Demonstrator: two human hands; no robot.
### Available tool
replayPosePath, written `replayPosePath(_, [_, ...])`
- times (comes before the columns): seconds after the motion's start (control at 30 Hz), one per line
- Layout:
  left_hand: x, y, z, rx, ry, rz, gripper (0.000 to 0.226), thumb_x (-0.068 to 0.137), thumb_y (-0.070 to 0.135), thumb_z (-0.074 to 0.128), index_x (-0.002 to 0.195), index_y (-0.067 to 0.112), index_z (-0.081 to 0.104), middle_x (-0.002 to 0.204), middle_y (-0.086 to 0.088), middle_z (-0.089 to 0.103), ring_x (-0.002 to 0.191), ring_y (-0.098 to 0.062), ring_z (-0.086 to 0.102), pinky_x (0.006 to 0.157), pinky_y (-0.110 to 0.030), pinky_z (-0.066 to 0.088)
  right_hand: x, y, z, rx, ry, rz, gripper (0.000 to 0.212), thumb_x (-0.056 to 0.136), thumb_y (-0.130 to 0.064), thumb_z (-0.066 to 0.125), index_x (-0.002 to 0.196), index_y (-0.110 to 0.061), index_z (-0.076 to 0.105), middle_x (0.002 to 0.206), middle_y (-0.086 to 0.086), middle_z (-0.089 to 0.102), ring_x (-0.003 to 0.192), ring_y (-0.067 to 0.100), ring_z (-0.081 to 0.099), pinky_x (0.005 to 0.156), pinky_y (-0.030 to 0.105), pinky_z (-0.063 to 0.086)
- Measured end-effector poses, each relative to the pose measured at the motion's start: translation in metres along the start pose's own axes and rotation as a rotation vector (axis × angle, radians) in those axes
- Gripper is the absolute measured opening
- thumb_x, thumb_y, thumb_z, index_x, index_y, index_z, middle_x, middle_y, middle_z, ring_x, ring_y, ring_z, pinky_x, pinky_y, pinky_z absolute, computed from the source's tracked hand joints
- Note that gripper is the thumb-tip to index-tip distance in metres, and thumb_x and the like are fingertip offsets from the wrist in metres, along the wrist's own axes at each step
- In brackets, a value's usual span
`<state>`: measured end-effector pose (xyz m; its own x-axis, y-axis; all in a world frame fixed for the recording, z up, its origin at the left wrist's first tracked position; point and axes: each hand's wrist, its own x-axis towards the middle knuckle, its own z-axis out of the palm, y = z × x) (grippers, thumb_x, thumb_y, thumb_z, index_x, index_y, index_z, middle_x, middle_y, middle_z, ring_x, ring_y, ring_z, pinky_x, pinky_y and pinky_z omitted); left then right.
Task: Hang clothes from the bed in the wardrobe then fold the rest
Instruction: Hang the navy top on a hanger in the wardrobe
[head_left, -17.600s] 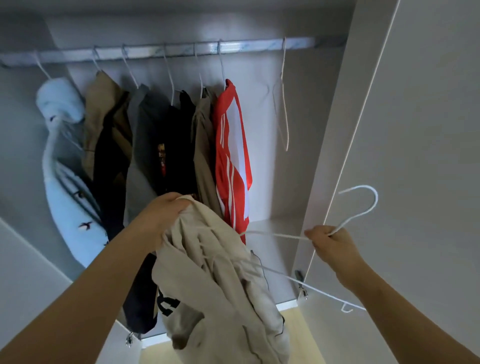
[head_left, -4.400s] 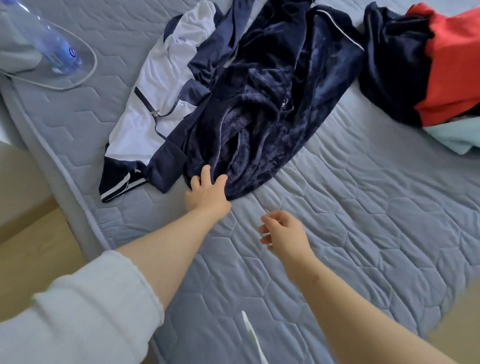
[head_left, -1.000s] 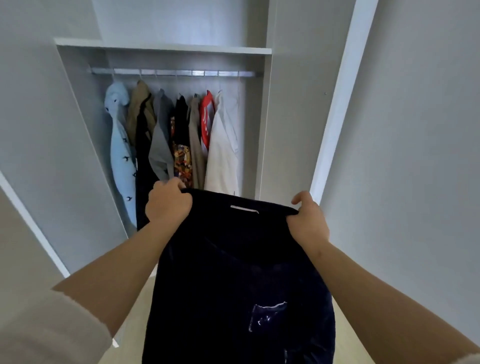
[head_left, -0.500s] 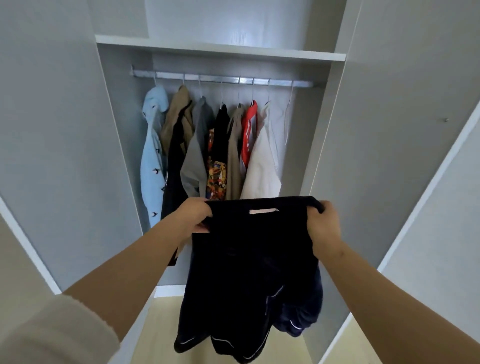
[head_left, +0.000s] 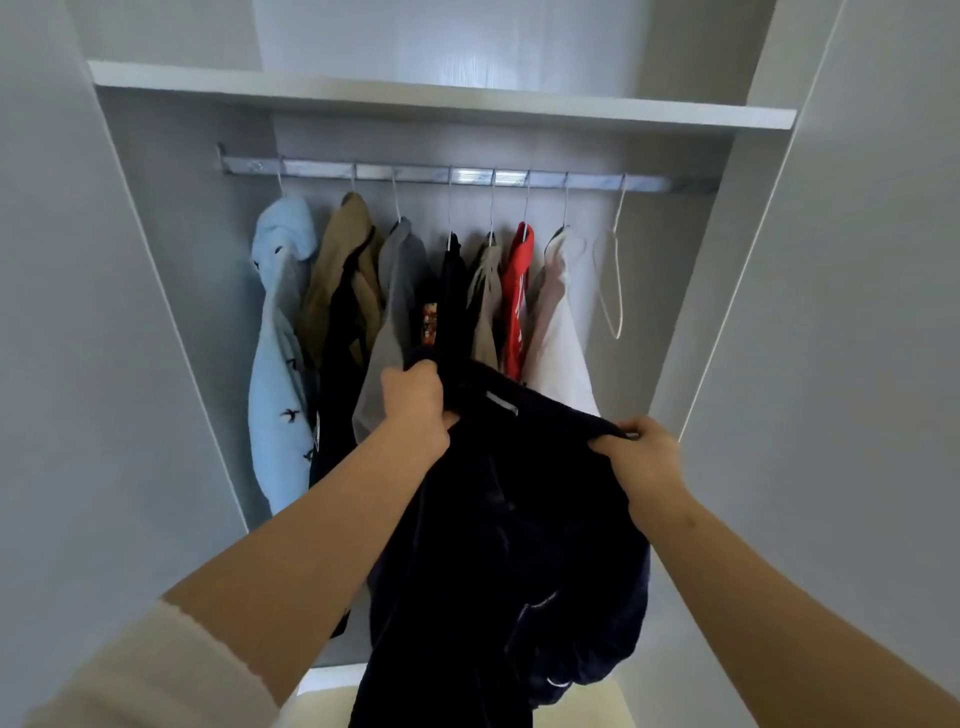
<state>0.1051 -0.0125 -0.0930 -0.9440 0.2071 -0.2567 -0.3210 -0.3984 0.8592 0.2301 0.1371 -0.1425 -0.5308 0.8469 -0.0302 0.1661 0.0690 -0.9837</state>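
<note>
A dark garment (head_left: 509, 545) is held before the open wardrobe (head_left: 441, 98), its top edge gripped in the left hand (head_left: 415, 400) and pinched by the right hand (head_left: 644, 457). Several clothes are already hung on the rail (head_left: 649, 183). At the far right one hanger (head_left: 613, 280), apparently empty, is noted. This garment is not yet hung.

Soft, dim light. A glossy glare patch sits on the pale grey back panel (head_left: 467, 67) above the white shelf (head_left: 441, 101); highlights glint on the silver metal hanging rail (head_left: 470, 175). The dark navy plush garment (head_left: 519, 519) reads almost black. Wide-angle distortion bows the grey wardrobe door (head_left: 857, 312); the cream sleeve (head_left: 156, 670) blurs.
</note>
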Motion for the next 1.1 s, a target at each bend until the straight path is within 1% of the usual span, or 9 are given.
replayPosePath(0.23, [0.043, -0.003, 0.056, 0.087, -0.154, 0.087, 0.020, 0.090, -0.001, 0.047, 0.100, 0.013, 0.055, 0.091, -0.010, 0.060, 0.079, -0.022, 0.060, 0.057, -0.030, 0.050, 0.076, 0.007, 0.010, 0.068, -0.186, 0.134, 0.010, 0.080, 0.000, 0.057, 0.080, -0.010, 0.061, 0.074, 0.005, 0.059, 0.064, 0.018, 0.053, 0.057, 0.025, 0.044])
replayPosePath(0.4, [0.093, 0.008, 0.103, 0.110, -0.121, 0.169, 0.016, 0.087, -0.001, 0.049, 0.086, 0.012, 0.058, 0.079, -0.009, 0.059, 0.071, -0.023, 0.059, 0.060, -0.031, 0.049, 0.170, -0.014, 0.019, 0.085, 0.011, -0.025, 0.017, 0.087, -0.007, 0.050, 0.073, -0.015, 0.054, 0.070, 0.002, 0.053, 0.060, 0.014, 0.046, 0.051, 0.023, 0.035])
replayPosePath(0.5, [0.120, 0.009, 0.124, 0.104, -0.055, 0.129, 0.015, 0.088, 0.002, 0.050, 0.083, 0.013, 0.059, 0.078, -0.010, 0.059, 0.070, -0.025, 0.059, 0.059, -0.032, 0.049, 0.224, -0.031, 0.023, 0.062, 0.139, -0.089, 0.010, 0.087, -0.007, 0.047, 0.085, -0.012, 0.056, 0.068, -0.002, 0.051, 0.060, 0.013, 0.047, 0.049, 0.021, 0.033])
replayPosePath(0.67, [0.153, 0.011, 0.142, 0.207, -0.084, 0.074, 0.021, 0.083, -0.003, 0.050, 0.070, 0.009, 0.061, 0.059, -0.009, 0.063, 0.051, -0.022, 0.063, 0.047, -0.027, 0.049, 0.298, -0.058, 0.039, -0.033, 0.174, -0.159, 0.023, 0.086, -0.007, 0.049, 0.107, -0.002, 0.057, 0.110, 0.019, 0.057, 0.100, 0.034, 0.055, 0.081, 0.034, 0.044])
replayPosePath(0.77, [0.164, 0.011, 0.150, 0.204, -0.039, 0.018, 0.019, 0.081, -0.003, 0.050, 0.068, 0.006, 0.060, 0.051, -0.009, 0.062, 0.041, -0.019, 0.061, 0.041, -0.025, 0.049, 0.331, -0.063, 0.050, -0.053, 0.113, -0.057, 0.035, 0.086, -0.008, 0.054, 0.119, 0.002, 0.051, 0.123, 0.021, 0.052, 0.105, 0.036, 0.054, 0.077, 0.031, 0.041])
replayPosePath(0.83, [0.169, 0.013, 0.154, 0.183, -0.008, -0.050, 0.018, 0.083, 0.001, 0.050, 0.068, 0.003, 0.059, 0.045, -0.008, 0.060, 0.037, -0.019, 0.059, 0.036, -0.023, 0.047, 0.348, -0.066, 0.056, 0.023, -0.010, 0.044, 0.034, 0.086, -0.006, 0.054, 0.118, 0.006, 0.052, 0.111, 0.017, 0.056, 0.097, 0.036, 0.058, 0.063, 0.025, 0.045])
replayPosePath(0.9, [0.174, 0.015, 0.157, 0.169, 0.003, -0.093, 0.018, 0.084, 0.004, 0.051, 0.068, 0.002, 0.059, 0.045, -0.009, 0.060, 0.040, -0.021, 0.059, 0.036, -0.022, 0.047, 0.357, -0.068, 0.058, 0.130, -0.146, 0.167, 0.015, 0.089, -0.002, 0.050, 0.099, 0.005, 0.058, 0.090, 0.013, 0.054, 0.073, 0.024, 0.057, 0.052, 0.023, 0.043])
replayPosePath(1.0, [0.178, 0.015, 0.160, 0.181, -0.008, -0.119, 0.017, 0.084, 0.004, 0.049, 0.071, 0.002, 0.058, 0.061, -0.012, 0.059, 0.056, -0.024, 0.057, 0.045, -0.028, 0.047, 0.361, -0.069, 0.059, 0.221, -0.260, 0.337, 0.021, 0.092, -0.005, 0.043, 0.072, -0.010, 0.048, 0.072, 0.004, 0.051, 0.059, 0.012, 0.050, 0.054, 0.025, 0.038])
replayPosePath(1.1, [0.176, 0.015, 0.164, 0.191, -0.013, -0.136, 0.015, 0.084, 0.004, 0.049, 0.073, 0.001, 0.058, 0.068, -0.012, 0.056, 0.059, -0.024, 0.056, 0.048, -0.029, 0.047, 0.365, -0.075, 0.060, 0.336, -0.270, 0.318, 0.018, 0.095, -0.007, 0.043, 0.077, -0.009, 0.047, 0.070, 0.006, 0.046, 0.060, 0.015, 0.048, 0.055, 0.028, 0.045])
